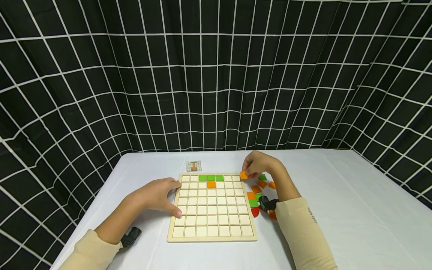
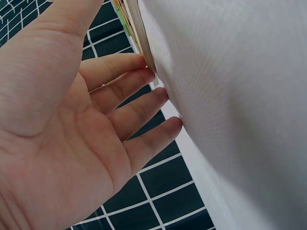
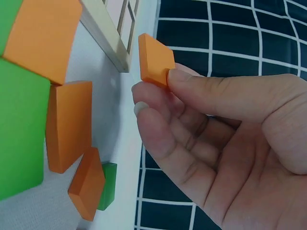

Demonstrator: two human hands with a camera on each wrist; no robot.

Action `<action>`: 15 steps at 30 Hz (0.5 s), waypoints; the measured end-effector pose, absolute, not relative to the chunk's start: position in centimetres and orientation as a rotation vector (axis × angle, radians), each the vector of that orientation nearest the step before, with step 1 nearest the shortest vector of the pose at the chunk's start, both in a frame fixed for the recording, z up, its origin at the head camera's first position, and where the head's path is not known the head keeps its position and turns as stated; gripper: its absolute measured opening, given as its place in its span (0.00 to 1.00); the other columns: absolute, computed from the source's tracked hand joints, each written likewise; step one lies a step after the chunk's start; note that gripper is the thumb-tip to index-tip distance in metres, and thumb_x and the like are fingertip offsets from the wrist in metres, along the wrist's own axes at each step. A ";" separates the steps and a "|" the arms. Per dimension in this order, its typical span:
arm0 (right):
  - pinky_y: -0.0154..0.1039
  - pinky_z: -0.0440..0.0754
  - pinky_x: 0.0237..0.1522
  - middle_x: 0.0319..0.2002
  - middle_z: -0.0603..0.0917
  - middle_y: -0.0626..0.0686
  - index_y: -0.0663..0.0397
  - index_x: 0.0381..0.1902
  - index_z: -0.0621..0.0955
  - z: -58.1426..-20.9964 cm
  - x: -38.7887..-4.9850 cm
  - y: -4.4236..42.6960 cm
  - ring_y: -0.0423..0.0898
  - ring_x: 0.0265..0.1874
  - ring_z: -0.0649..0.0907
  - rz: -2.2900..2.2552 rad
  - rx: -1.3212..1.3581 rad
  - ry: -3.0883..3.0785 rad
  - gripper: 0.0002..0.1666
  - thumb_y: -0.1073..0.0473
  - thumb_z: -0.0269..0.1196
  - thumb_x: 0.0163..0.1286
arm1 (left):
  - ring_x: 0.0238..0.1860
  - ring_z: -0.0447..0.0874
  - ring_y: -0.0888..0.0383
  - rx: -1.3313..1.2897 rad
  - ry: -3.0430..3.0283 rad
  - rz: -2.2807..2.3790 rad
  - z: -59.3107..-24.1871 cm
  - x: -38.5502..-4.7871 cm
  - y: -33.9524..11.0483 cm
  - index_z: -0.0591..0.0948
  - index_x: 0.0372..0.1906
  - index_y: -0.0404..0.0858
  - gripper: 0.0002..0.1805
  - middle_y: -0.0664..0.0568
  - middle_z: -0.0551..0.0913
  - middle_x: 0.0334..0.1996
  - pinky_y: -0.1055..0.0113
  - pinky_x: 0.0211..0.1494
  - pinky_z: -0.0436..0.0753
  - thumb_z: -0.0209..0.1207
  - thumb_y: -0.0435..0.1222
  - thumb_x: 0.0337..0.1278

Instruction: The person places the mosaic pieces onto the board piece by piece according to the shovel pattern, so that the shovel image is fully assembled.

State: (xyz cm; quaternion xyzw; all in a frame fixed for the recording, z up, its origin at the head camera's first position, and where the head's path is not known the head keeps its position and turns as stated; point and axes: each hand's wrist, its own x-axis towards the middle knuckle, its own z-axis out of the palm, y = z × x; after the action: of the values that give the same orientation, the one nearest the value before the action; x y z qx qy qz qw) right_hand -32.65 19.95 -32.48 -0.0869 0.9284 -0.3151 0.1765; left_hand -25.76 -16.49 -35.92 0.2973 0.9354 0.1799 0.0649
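1. One white-clothed table [image 1: 354,210] supports everything, spreading out on all sides of the board.
2. One pale wooden grid board [image 1: 212,210] is the landmark; most of its square cells are bare.
3. Left hand [image 1: 158,195]: fingers relaxed and spread, gripping nothing, thumb and fingertips at the board's left edge, seemingly steadying it.
4. Right hand [image 1: 261,165]: thumb and fingers pinch a tile near the board's far right corner.
5. Several loose pieces lie close to the board's right edge, among them an orange square [image 1: 251,195], a green square [image 1: 253,203] and a curved red piece [image 1: 255,212].
6. One small printed pattern card [image 1: 194,166] lies beyond the board's far edge, left of centre.
7. Three green square tiles [image 1: 210,177] sit side by side mid-way along the board's far row; one orange tile [image 1: 211,184] sits just nearer than the middle green.
8. One pinched orange square tile [image 1: 243,175] is at the board's far right corner, contact unclear. Placing it appears to be the step in hand; that calls for squaring its edges with a bare cell, then releasing.
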 end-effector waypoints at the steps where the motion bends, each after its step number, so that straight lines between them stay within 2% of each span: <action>1: 0.44 0.87 0.38 0.30 0.84 0.56 0.62 0.35 0.84 -32.5 -32.7 19.9 0.52 0.28 0.84 -0.892 -0.252 2.625 0.03 0.72 0.64 0.65 | 0.56 0.78 0.48 0.888 2.822 0.543 -36.0 -25.8 -16.5 0.79 0.59 0.35 0.50 0.47 0.81 0.54 0.49 0.63 0.75 0.79 0.60 0.28; 5: 0.44 0.87 0.38 0.29 0.84 0.56 0.62 0.35 0.84 -32.8 -32.7 19.8 0.50 0.27 0.84 -0.892 -0.276 2.608 0.03 0.72 0.65 0.65 | 0.61 0.76 0.44 0.868 2.815 0.544 -36.1 -25.8 -16.5 0.78 0.62 0.33 0.53 0.44 0.80 0.58 0.48 0.65 0.73 0.79 0.61 0.29; 15: 0.43 0.87 0.37 0.30 0.84 0.55 0.65 0.37 0.84 -33.1 -32.7 19.3 0.50 0.28 0.85 -0.858 -0.328 2.601 0.03 0.71 0.65 0.65 | 0.62 0.76 0.44 0.860 2.822 0.525 -36.0 -25.8 -16.4 0.78 0.62 0.33 0.53 0.44 0.80 0.58 0.47 0.65 0.72 0.79 0.61 0.29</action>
State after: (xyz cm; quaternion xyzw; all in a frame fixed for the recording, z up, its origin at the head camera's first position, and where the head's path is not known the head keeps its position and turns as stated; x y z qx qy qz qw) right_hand -32.69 19.34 -33.12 -0.1167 0.9257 -0.3054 0.1903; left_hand -25.80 -16.41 -35.98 0.2864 0.9393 0.1747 0.0726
